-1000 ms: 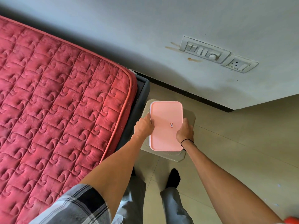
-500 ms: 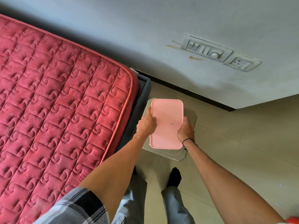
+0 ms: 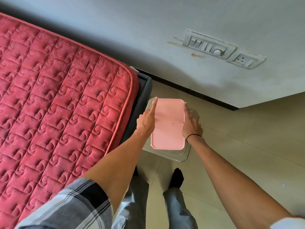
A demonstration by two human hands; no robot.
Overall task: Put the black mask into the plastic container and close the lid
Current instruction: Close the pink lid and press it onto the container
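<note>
A plastic container with a pink lid (image 3: 166,129) rests on a small pale stool (image 3: 179,154) beside the bed. The lid lies flat over the container and hides whatever is inside; no black mask is in view. My left hand (image 3: 146,120) lies along the lid's left edge with the forefinger stretched toward its far left corner. My right hand (image 3: 191,124) lies along the lid's right edge with fingers extended. Both hands touch the lid's rim, fingers spread rather than curled around it.
A red quilted mattress (image 3: 62,104) on a dark bed frame (image 3: 142,96) fills the left. A grey wall with a switch panel (image 3: 209,47) and a socket (image 3: 245,60) stands behind. Beige floor tiles (image 3: 247,146) extend to the right. My legs and a black sock (image 3: 176,179) are below the stool.
Both hands have slid from the lid's near half toward its far end, and the fingers have straightened out along the edges. The container has stayed on the stool.
</note>
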